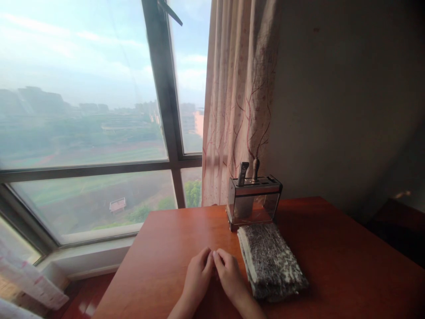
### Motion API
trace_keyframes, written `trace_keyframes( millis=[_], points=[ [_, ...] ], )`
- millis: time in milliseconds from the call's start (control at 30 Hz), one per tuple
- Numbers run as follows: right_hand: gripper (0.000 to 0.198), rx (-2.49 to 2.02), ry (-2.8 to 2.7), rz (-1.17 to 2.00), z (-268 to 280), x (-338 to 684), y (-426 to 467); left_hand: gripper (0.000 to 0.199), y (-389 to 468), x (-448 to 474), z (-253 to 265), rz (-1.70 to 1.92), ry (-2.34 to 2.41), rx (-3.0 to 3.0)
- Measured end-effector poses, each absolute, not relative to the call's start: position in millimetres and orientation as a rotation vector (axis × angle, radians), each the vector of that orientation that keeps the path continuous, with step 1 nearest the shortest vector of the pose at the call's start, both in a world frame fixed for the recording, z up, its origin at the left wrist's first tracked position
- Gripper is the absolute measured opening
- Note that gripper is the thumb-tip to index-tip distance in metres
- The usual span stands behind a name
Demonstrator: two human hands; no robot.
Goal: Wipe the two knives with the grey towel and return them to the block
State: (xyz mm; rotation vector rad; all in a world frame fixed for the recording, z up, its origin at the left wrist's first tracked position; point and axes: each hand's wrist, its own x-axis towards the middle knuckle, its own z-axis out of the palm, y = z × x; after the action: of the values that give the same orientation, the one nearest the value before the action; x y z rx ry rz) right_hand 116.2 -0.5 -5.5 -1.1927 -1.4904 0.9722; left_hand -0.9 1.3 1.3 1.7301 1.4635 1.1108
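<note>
My left hand (200,265) and my right hand (228,267) rest on the reddish-brown wooden table (159,248), their thumbs and fingertips meeting in the middle. Both are closed with loosely curled fingers, and no object shows in either. Just to the right of my right hand lies a folded grey-and-white towel (274,257) with a fuzzy surface. Behind the towel stands a clear-walled knife block (254,201) with a dark frame. A knife with a black handle (243,173) and a second tool with a ridged dark handle (255,169) stick up from its top.
A large window (83,110) with a dark frame (172,155) fills the left side. A patterned curtain (229,110) hangs behind the table's back edge. A dark wall (325,110) stands at the right, and another curtain (26,279) shows at the lower left.
</note>
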Motion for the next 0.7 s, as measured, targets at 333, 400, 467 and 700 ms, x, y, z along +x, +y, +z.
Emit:
trace_keyframes(
  millis=[333, 400, 467, 700],
  points=[
    [0.043, -1.19, -1.488, 0.929, -4.1, 115.6, -1.5, 0.03, 1.3, -1.1, 0.2, 1.09, 1.467, 1.734],
    [0.043, -1.192, -1.489, 0.934, -4.0, 115.7, -1.7, 0.03, 1.5, -1.2, -0.3, 1.095, 1.467, 1.73],
    [0.044, -1.196, -1.491, 0.935, -3.6, 115.8, -2.0, 0.03, 1.8, -1.3, -0.9, 1.101, 1.467, 1.733],
    [0.04, -1.177, -1.479, 0.96, -2.6, 116.1, -2.3, 0.029, 1.2, -1.1, 0.3, 1.101, 1.48, 1.75]
  ],
)
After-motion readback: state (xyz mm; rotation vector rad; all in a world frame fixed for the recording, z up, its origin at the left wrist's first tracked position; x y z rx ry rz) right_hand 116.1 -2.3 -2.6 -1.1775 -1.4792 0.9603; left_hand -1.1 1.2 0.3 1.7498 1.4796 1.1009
